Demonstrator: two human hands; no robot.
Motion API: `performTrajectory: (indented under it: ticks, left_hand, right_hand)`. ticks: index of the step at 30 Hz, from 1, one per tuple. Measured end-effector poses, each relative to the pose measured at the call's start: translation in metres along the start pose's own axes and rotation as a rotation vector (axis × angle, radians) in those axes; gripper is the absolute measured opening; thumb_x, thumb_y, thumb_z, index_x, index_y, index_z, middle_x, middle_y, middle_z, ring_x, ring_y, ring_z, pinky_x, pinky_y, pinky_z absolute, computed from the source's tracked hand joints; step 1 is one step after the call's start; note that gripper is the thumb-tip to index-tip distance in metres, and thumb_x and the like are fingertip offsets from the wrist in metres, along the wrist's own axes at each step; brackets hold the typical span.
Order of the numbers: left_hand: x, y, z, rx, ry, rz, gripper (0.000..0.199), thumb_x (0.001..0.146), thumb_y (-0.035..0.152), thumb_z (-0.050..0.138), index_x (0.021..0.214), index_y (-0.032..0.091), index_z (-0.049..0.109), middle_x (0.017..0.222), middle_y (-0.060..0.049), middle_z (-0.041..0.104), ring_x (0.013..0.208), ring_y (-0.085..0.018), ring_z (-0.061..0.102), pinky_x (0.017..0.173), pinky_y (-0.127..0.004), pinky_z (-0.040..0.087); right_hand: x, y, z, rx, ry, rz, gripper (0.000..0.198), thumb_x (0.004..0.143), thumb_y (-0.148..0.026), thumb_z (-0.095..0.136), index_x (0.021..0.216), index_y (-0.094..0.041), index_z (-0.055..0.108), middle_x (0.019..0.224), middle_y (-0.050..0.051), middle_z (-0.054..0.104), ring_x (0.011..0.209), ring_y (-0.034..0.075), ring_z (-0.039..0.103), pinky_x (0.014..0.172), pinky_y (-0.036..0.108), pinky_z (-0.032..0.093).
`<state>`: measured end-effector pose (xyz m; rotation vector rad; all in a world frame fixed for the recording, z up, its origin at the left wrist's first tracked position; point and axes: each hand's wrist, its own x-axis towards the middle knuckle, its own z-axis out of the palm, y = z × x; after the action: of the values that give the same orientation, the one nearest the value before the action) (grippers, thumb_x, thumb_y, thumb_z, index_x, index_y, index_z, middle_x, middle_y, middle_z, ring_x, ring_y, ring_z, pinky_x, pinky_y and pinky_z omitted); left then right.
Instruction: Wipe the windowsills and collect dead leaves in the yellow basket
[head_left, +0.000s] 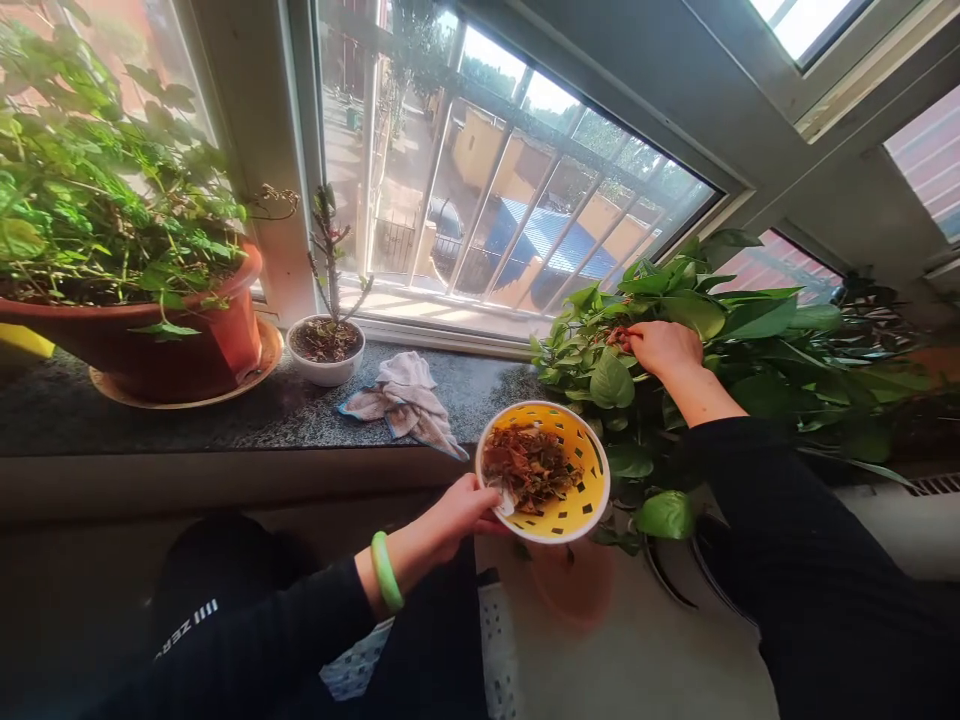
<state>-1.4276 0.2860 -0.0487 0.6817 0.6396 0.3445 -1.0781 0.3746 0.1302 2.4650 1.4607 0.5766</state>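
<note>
My left hand (459, 508), with a green bangle at the wrist, grips the near-left rim of a yellow slotted plastic basket (595, 478) with a white rim. Brown dried leaves (531, 466) lie heaped inside it, and the basket is tilted toward me. Up and to the right, my right hand (666, 350) reaches into a leafy green potted plant (613, 378). Its fingers are pinched on reddish-brown, shrivelled leaf bits (618, 338) among the foliage. Part of the fingertips is hidden by my hand and the leaves.
A crumpled cloth (409, 395) rests on the dark stone windowsill (300, 425). Left of it stand a small white pot (330, 368) with a thin-stemmed plant and a large terracotta planter (232, 330) on a saucer. A barred window (510, 170) rises behind. Below the basket is an orange-brown pot (574, 585).
</note>
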Motion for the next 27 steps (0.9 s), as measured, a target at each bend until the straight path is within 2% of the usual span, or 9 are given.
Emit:
performTrajectory:
  ticks: [3, 5, 7, 9, 12, 14, 20, 24, 27]
  left_hand:
    - [0.003, 0.005, 0.002, -0.005, 0.003, -0.016, 0.021, 0.069, 0.009, 0.060, 0.088, 0.011, 0.067, 0.085, -0.010, 0.077, 0.069, -0.016, 0.072, 0.066, -0.025, 0.062]
    - [0.005, 0.011, 0.004, -0.004, -0.011, -0.021, 0.022, 0.069, 0.008, 0.061, 0.089, 0.011, 0.067, 0.087, -0.011, 0.078, 0.070, -0.016, 0.072, 0.066, -0.025, 0.061]
    - [0.007, 0.020, 0.006, 0.004, -0.020, -0.027, 0.020, 0.069, 0.008, 0.062, 0.089, 0.010, 0.068, 0.088, -0.012, 0.078, 0.070, -0.016, 0.072, 0.066, -0.025, 0.062]
    - [0.009, 0.031, 0.006, 0.016, -0.012, -0.037, 0.018, 0.070, 0.008, 0.063, 0.087, 0.009, 0.068, 0.088, -0.012, 0.078, 0.069, -0.016, 0.072, 0.066, -0.025, 0.062]
    - [0.011, 0.050, 0.004, 0.042, 0.017, -0.044, 0.016, 0.072, 0.007, 0.062, 0.087, 0.009, 0.068, 0.087, -0.012, 0.078, 0.067, -0.016, 0.071, 0.067, -0.027, 0.062]
    - [0.015, 0.062, 0.001, 0.067, 0.022, -0.024, 0.017, 0.073, 0.007, 0.061, 0.088, 0.009, 0.069, 0.087, -0.012, 0.078, 0.068, -0.017, 0.072, 0.068, -0.027, 0.063]
    - [0.033, 0.094, -0.015, 0.208, 0.064, 0.020, 0.010, 0.076, 0.013, 0.064, 0.085, 0.011, 0.067, 0.084, -0.010, 0.077, 0.066, -0.019, 0.072, 0.062, -0.026, 0.061]
    - [0.050, 0.106, -0.024, 0.238, 0.107, 0.036, 0.010, 0.078, 0.017, 0.064, 0.087, 0.013, 0.063, 0.074, -0.008, 0.073, 0.062, -0.019, 0.072, 0.064, -0.029, 0.062]
    - [0.061, 0.109, -0.029, 0.259, 0.095, 0.047, 0.017, 0.078, 0.022, 0.066, 0.092, 0.014, 0.060, 0.072, -0.005, 0.071, 0.062, -0.020, 0.072, 0.065, -0.032, 0.063]
  right_hand:
    - [-0.011, 0.016, -0.001, 0.213, 0.110, 0.097, 0.037, 0.093, -0.034, 0.048, 0.109, -0.021, 0.079, 0.099, 0.013, 0.079, 0.093, 0.030, 0.071, 0.077, 0.035, 0.051]
    - [-0.023, 0.015, -0.008, 0.313, 0.248, 0.056, 0.036, 0.093, -0.031, 0.048, 0.111, -0.019, 0.077, 0.100, 0.013, 0.078, 0.097, 0.030, 0.070, 0.081, 0.036, 0.052]
    - [-0.041, 0.002, -0.018, 0.374, 0.409, -0.070, 0.034, 0.094, -0.028, 0.049, 0.111, -0.020, 0.077, 0.104, 0.013, 0.078, 0.102, 0.029, 0.069, 0.088, 0.038, 0.053]
    - [-0.061, -0.019, -0.027, 0.423, 0.458, -0.296, 0.033, 0.095, -0.027, 0.049, 0.111, -0.022, 0.077, 0.105, 0.010, 0.078, 0.103, 0.027, 0.069, 0.093, 0.038, 0.052]
    - [-0.089, -0.055, -0.036, 0.450, 0.226, -0.665, 0.030, 0.095, -0.024, 0.051, 0.110, -0.026, 0.078, 0.102, 0.006, 0.078, 0.098, 0.023, 0.070, 0.091, 0.035, 0.053]
    - [-0.100, -0.074, -0.038, 0.448, 0.053, -0.784, 0.028, 0.094, -0.023, 0.055, 0.108, -0.028, 0.078, 0.101, 0.004, 0.079, 0.095, 0.022, 0.071, 0.088, 0.034, 0.054]
    - [-0.087, -0.088, -0.046, 0.757, -0.179, -0.784, 0.038, 0.083, -0.032, 0.072, 0.121, -0.027, 0.074, 0.125, 0.004, 0.074, 0.100, 0.021, 0.073, 0.085, 0.032, 0.059]
    - [-0.074, -0.092, -0.047, 0.842, -0.273, -0.707, 0.032, 0.085, -0.031, 0.069, 0.115, -0.024, 0.076, 0.107, 0.004, 0.079, 0.087, 0.018, 0.074, 0.079, 0.029, 0.059]
    - [-0.068, -0.096, -0.043, 0.825, -0.259, -0.697, 0.024, 0.088, -0.031, 0.065, 0.106, -0.024, 0.078, 0.102, 0.001, 0.080, 0.089, 0.017, 0.074, 0.082, 0.027, 0.058]
